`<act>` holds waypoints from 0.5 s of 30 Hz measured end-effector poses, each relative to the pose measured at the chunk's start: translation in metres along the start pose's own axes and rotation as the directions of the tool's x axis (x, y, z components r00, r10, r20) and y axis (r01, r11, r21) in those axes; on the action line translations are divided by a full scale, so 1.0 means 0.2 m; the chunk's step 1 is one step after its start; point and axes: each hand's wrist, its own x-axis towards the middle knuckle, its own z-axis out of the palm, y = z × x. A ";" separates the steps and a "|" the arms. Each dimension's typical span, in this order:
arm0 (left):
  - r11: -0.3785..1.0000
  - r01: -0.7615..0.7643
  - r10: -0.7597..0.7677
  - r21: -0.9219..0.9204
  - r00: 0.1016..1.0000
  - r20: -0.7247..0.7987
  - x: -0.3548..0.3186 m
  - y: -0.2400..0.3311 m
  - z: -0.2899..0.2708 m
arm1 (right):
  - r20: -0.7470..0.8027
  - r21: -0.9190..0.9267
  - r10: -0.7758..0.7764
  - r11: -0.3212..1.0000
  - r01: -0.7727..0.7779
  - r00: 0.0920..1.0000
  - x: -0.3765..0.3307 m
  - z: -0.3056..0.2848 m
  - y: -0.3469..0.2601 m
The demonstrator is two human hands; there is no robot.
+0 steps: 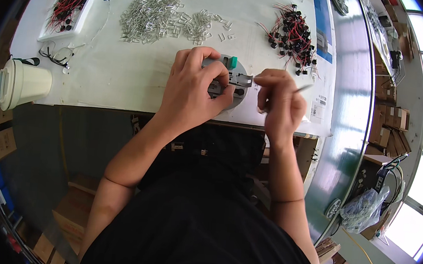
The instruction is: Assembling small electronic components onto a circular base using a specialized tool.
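Observation:
A round grey fixture [244, 66] lies near the front edge of the white table, with a green block [233, 62] on its far side. My left hand [190, 82] curls over its left part, thumb and fingers closed on it and hiding much of it. A small metal bracket-like part [244, 80] shows at the fixture's right side. Just right of that, my right hand [281, 95] is closed around a thin, dark, pen-like tool [303, 88]. Most of the tool is hidden by the fingers, so its kind is unclear.
Beyond my left hand spreads a pile of small clear U-shaped clips [153, 16]. Small black parts with red wires [295, 39] lie at the far right; more fill a white tray [89, 8] at the far left. Glasses [57, 55] and a cream lidded bin [34, 84] are on the left.

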 end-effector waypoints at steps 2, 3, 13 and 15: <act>1.000 0.020 -0.020 0.015 1.000 0.011 0.00 0.00 0.00 | -0.152 0.654 0.133 0.757 -0.001 0.979 0.02 0.06 0.02; 1.000 0.018 -0.018 0.013 1.000 0.012 0.00 0.01 0.00 | -0.154 0.652 0.133 0.758 0.000 0.979 0.04 0.09 0.03; 1.000 0.019 -0.019 0.022 1.000 0.020 0.00 -0.01 0.00 | -0.100 0.209 -0.293 0.928 0.308 0.951 0.11 0.22 0.09; 1.000 0.012 -0.013 0.024 1.000 0.026 0.00 -0.01 0.00 | -0.104 0.203 -0.268 0.937 0.284 0.958 0.11 0.23 0.09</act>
